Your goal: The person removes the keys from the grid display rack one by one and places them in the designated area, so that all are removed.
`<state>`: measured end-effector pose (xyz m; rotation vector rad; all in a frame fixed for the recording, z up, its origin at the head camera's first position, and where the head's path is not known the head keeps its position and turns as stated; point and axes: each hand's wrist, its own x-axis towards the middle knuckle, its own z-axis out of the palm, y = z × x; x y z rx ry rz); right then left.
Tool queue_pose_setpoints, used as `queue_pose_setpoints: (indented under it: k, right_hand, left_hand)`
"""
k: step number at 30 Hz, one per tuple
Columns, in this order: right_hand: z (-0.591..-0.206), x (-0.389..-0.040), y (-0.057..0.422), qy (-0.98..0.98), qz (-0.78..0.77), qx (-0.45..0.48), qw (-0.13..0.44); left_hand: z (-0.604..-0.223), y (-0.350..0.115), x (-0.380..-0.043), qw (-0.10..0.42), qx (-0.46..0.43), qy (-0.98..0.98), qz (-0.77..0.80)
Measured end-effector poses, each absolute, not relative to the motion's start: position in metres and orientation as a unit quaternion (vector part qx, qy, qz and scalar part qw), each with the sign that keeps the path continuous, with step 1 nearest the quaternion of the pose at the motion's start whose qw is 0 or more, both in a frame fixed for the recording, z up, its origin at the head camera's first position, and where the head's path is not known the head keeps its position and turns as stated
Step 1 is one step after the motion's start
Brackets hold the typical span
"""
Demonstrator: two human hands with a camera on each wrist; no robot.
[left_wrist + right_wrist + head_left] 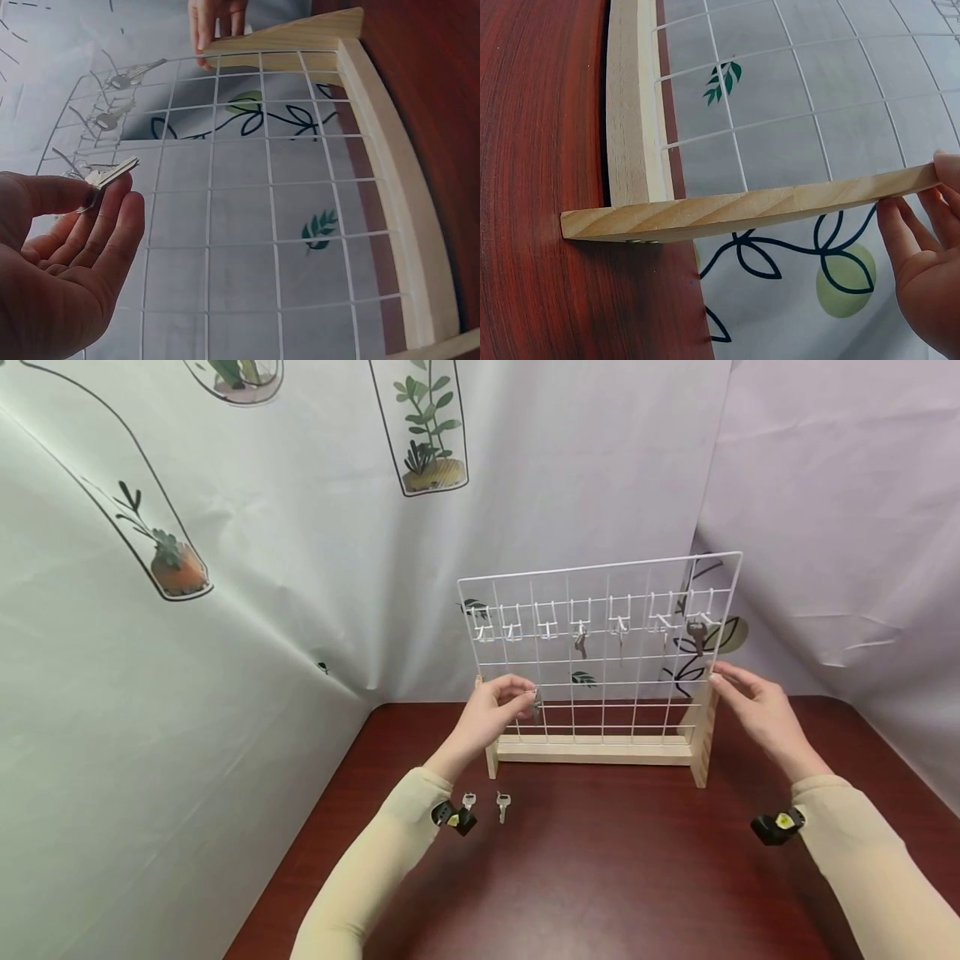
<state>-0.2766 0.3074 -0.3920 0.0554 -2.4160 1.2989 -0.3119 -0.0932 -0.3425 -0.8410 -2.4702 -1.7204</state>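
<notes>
My left hand (501, 703) pinches a small metal key (114, 172) by its ring between thumb and forefinger, just in front of the grid. The white wire rack (600, 683) stands upright on a wooden base with a row of white hooks near its top. With my right hand (761, 714) I hold the upper end of the wooden side post (780, 202), thumb on one side and fingers on the other. Several keys hang from hooks toward the right, among them a key (581, 643) at the middle and a darker key (697, 635) at the far right.
Two keys lie on the dark red table, a key (503, 807) and beside it another key (468, 802) close to the left wrist camera. Behind the rack hangs a pale cloth (585, 468) printed with plants. The table (600, 860) extends in front of the rack.
</notes>
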Motion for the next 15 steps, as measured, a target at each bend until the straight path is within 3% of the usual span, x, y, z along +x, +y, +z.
queue_pose_setpoints:
  k: [15]
  right_hand:
    - [-0.395,-0.280,0.309,-0.856,0.469,0.039,0.213]
  left_hand:
    - [-0.376,-0.106,-0.307,-0.044,-0.231,-0.809,-0.539]
